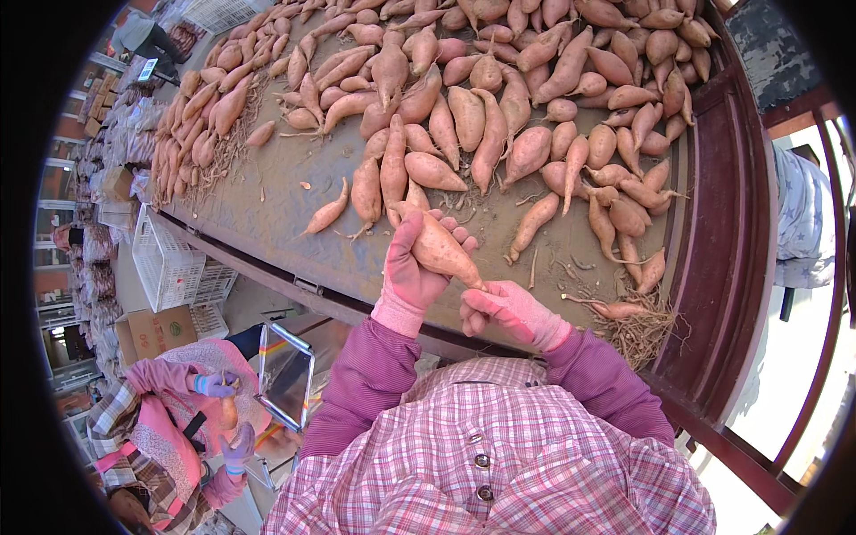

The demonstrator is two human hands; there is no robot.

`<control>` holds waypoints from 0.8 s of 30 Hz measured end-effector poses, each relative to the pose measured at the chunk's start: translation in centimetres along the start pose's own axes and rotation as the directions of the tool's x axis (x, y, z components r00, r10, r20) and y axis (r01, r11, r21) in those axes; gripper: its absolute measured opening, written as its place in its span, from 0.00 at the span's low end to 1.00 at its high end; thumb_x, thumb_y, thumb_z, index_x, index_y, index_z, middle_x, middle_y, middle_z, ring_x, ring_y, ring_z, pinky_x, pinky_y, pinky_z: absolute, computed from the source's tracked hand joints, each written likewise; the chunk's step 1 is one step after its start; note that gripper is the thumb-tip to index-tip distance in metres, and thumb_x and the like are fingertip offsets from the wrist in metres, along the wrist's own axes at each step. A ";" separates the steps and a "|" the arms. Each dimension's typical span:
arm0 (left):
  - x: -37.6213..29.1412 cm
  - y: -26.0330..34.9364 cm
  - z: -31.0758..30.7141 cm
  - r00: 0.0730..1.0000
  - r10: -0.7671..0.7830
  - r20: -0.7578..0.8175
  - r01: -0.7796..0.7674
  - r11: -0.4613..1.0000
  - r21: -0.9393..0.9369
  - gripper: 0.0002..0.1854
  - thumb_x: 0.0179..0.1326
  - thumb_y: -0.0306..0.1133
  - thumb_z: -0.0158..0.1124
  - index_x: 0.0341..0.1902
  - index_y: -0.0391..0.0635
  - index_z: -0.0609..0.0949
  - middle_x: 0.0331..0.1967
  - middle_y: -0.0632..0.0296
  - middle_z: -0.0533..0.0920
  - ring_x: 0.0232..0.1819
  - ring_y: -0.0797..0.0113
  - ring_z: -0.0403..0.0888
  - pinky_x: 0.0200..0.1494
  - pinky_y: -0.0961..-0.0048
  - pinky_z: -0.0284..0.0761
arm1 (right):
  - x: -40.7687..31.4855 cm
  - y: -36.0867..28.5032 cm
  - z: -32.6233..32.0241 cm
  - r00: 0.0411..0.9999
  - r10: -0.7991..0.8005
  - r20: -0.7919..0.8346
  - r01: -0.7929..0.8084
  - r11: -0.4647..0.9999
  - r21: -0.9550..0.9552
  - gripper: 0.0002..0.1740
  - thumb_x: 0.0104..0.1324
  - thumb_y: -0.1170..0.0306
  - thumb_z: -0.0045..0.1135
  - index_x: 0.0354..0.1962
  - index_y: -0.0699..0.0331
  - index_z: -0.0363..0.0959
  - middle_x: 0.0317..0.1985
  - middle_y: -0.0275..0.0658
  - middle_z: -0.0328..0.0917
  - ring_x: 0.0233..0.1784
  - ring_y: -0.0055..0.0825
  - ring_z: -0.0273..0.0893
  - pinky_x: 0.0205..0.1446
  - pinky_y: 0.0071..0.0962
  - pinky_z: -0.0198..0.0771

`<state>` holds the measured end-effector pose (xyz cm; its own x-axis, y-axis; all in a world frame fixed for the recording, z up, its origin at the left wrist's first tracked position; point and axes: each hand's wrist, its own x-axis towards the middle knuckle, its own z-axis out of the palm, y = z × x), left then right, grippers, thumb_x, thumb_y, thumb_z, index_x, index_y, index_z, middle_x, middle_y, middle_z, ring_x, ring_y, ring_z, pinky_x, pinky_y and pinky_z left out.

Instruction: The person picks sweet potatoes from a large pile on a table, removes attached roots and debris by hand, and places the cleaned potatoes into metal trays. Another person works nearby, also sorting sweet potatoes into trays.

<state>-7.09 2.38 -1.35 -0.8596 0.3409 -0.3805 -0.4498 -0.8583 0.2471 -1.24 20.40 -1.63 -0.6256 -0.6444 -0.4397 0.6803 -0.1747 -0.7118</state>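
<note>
A plump sweet potato (438,246) lies across the palm of my left hand (411,271), whose pink-gloved fingers wrap around it. Its narrow lower end meets the fingertips of my right hand (511,311), also in a pink glove, which pinch the tip. Both hands are above the near edge of a soil-covered truck bed (267,221). Just beyond them lie loose sweet potatoes, among them a long upright one (394,160) and a small one (328,210) to the left. Another sweet potato (535,224) rests to the right of my hands.
A large pile of sweet potatoes (508,73) covers the far bed. Dark red side panels (719,221) bound the right, near a heap of root trimmings (632,334). At left are white plastic crates (167,257), a cardboard box (157,332), a metal-framed chair (287,374) and a gloved co-worker (180,428) holding a sweet potato.
</note>
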 end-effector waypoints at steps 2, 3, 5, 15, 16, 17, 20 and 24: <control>-0.6 0.4 -0.5 0.991 0.086 -0.103 -0.068 0.983 0.171 0.22 0.58 0.41 0.64 0.51 0.44 0.71 0.38 0.56 0.77 0.39 0.57 0.79 0.50 0.51 0.76 | 0.6 0.6 -1.1 0.994 0.098 -0.051 -0.104 0.985 -0.136 0.20 0.69 0.57 0.50 0.28 0.66 0.74 0.21 0.32 0.73 0.23 0.20 0.71 0.29 0.21 0.66; -1.1 0.7 -0.4 0.985 0.118 -0.126 -0.076 0.951 0.300 0.22 0.58 0.42 0.64 0.51 0.44 0.71 0.38 0.56 0.77 0.38 0.57 0.79 0.47 0.53 0.77 | 1.0 0.3 -1.9 0.980 0.031 -0.194 -0.104 0.919 -0.380 0.18 0.69 0.58 0.51 0.29 0.66 0.74 0.21 0.34 0.74 0.24 0.22 0.72 0.31 0.23 0.67; -2.2 1.3 -0.6 0.965 0.205 -0.163 -0.087 0.838 0.539 0.22 0.58 0.42 0.64 0.52 0.45 0.70 0.38 0.55 0.77 0.36 0.58 0.79 0.42 0.56 0.79 | 2.2 -1.2 -3.5 0.905 -0.193 -0.378 -0.192 0.610 -0.769 0.15 0.68 0.61 0.52 0.31 0.66 0.74 0.21 0.38 0.75 0.25 0.27 0.75 0.34 0.27 0.69; -6.7 0.4 -2.7 0.961 0.047 -0.274 0.091 0.877 0.472 0.42 0.58 0.48 0.60 0.71 0.50 0.50 0.46 0.48 0.73 0.31 0.58 0.80 0.32 0.63 0.81 | 17.6 -15.4 -13.4 0.542 -0.692 -0.477 -0.293 0.376 -0.879 0.35 0.60 0.54 0.55 0.60 0.67 0.62 0.57 0.55 0.67 0.60 0.49 0.67 0.62 0.39 0.63; -7.1 0.5 -2.8 0.959 0.061 -0.275 0.083 0.871 0.484 0.44 0.58 0.48 0.60 0.72 0.50 0.48 0.47 0.47 0.72 0.31 0.57 0.80 0.32 0.63 0.81 | 18.6 -16.1 -13.8 0.599 -0.638 -0.483 -0.338 0.345 -0.875 0.36 0.60 0.54 0.56 0.59 0.67 0.61 0.57 0.54 0.68 0.59 0.47 0.68 0.62 0.39 0.64; -7.3 0.5 -2.8 0.959 0.072 -0.275 0.078 0.864 0.497 0.46 0.58 0.48 0.60 0.73 0.51 0.46 0.48 0.47 0.72 0.31 0.57 0.80 0.32 0.62 0.81 | 19.3 -16.6 -14.3 0.647 -0.581 -0.494 -0.384 0.312 -0.869 0.36 0.59 0.54 0.57 0.59 0.68 0.61 0.57 0.53 0.69 0.58 0.46 0.70 0.61 0.39 0.64; -7.2 0.3 -1.4 0.950 0.094 -0.297 0.069 0.866 0.495 0.44 0.59 0.42 0.60 0.73 0.54 0.45 0.50 0.47 0.72 0.33 0.53 0.80 0.35 0.59 0.81 | 20.4 -15.8 -20.7 0.785 -0.388 -0.484 -0.226 0.548 -0.806 0.36 0.57 0.56 0.62 0.57 0.70 0.64 0.55 0.50 0.71 0.56 0.40 0.72 0.58 0.35 0.67; -7.3 0.1 -2.9 0.959 0.048 -0.279 0.062 0.925 0.374 0.39 0.59 0.39 0.60 0.71 0.51 0.54 0.53 0.49 0.70 0.39 0.51 0.80 0.40 0.56 0.80 | 13.3 -15.7 -14.9 0.845 -0.389 -0.366 0.128 0.812 -0.569 0.21 0.58 0.65 0.64 0.44 0.70 0.71 0.38 0.36 0.76 0.38 0.18 0.71 0.39 0.18 0.69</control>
<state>-0.15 -1.28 -1.17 -0.7786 0.1787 -0.6015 -0.5605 -0.6292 0.5385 -25.94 25.69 -4.48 -0.9335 -0.2040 -0.2950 0.2554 0.1994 -0.9461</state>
